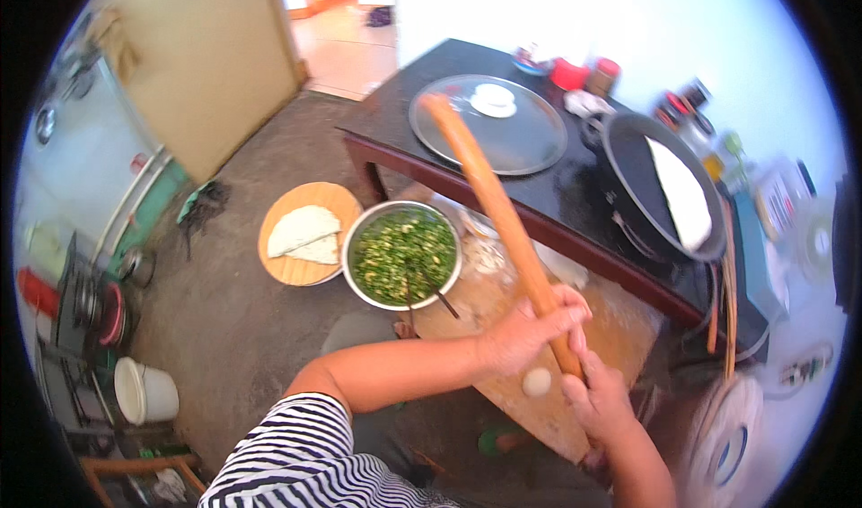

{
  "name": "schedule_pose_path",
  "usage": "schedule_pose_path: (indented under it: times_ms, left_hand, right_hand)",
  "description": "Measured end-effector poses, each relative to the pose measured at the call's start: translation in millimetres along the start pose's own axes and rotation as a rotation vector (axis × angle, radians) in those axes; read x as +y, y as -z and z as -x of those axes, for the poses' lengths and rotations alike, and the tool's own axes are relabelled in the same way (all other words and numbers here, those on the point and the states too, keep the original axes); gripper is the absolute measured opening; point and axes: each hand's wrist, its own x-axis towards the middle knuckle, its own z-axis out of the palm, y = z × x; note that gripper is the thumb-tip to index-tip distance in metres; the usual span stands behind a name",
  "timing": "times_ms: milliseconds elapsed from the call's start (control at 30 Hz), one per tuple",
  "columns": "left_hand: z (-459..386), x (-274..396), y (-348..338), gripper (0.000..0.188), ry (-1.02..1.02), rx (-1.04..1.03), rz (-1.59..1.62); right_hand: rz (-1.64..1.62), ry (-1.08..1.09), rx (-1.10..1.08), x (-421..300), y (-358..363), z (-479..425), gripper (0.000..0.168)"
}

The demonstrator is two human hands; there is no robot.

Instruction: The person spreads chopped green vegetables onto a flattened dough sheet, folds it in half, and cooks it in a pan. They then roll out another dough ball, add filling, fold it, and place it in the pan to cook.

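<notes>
A long wooden rolling pin (495,202) slants across the view, raised over a floured wooden board (619,329). My left hand (535,329) wraps around its lower part. Close to the near end, my right hand (599,393) grips it too. Beneath the hands a small round ball of dough (537,381) lies on the board. Left of the board stands a metal bowl (346,272) of chopped greens with yellowish bits (401,252), and a pair of chopsticks (441,292) rests in it. Beside the bowl, folded flat pieces of dough (306,232) lie on a round wooden board (276,266).
On the dark table (438,60) sit a round lid with a white knob (488,144) and a deep pan (630,178) holding a half-round white flatbread (680,195). Jars (603,77) line the wall. A white bucket (151,393) stands on the floor at left.
</notes>
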Motion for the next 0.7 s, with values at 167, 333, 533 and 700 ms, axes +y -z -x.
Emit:
schedule_pose_path:
  times_ms: [167, 333, 533, 700]
  left_hand:
    - [21, 1, 17, 0.011, -0.002, 0.077, 0.077]
    - [3, -9, 13, 0.011, 0.008, 0.186, -0.033]
    - [5, -3, 25, 0.007, -0.016, 0.234, 0.045]
    - [0, 1, 24, 0.005, 0.057, 0.246, 0.036]
  right_hand:
    - [0.239, 0.388, 0.496, -4, 48, -60, 0.017]
    - [0.484, 0.31, 0.772, 60, 154, -110, 0.028]
    - [0.82, 0.097, 0.409, 118, 205, -189, 0.047]
    - [0.686, -0.003, 0.139, 106, 190, -226, 0.057]
